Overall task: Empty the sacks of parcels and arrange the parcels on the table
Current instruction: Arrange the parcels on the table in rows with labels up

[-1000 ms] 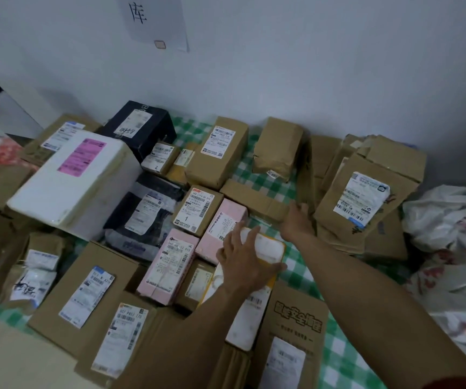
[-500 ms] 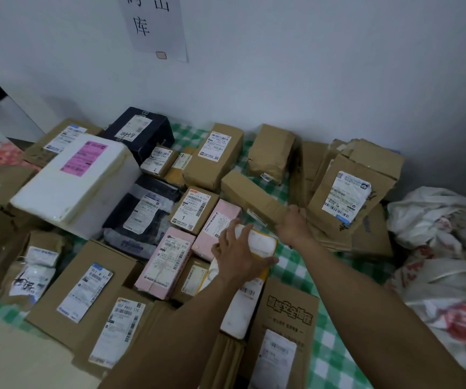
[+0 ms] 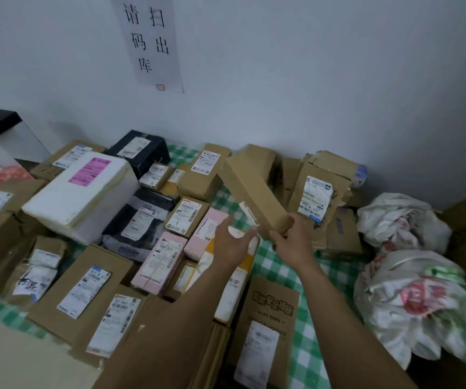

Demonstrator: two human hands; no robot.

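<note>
showing the arranging step: right hand (image 3: 293, 242) grips the near end of a long brown box (image 3: 251, 192), tilted above the table (image 3: 271, 262), left hand (image 3: 230, 242) straight-fingered just beside it; next move likely needs a bare gap to lay it.

Left hand (image 3: 230, 245): bare. Right hand (image 3: 293, 242): bare. Both forearms (image 3: 335, 304) bare along entire visible length. Wrists bare. Upper arms and clothing outside frame. Finger detail blurred, not assessable.
</note>
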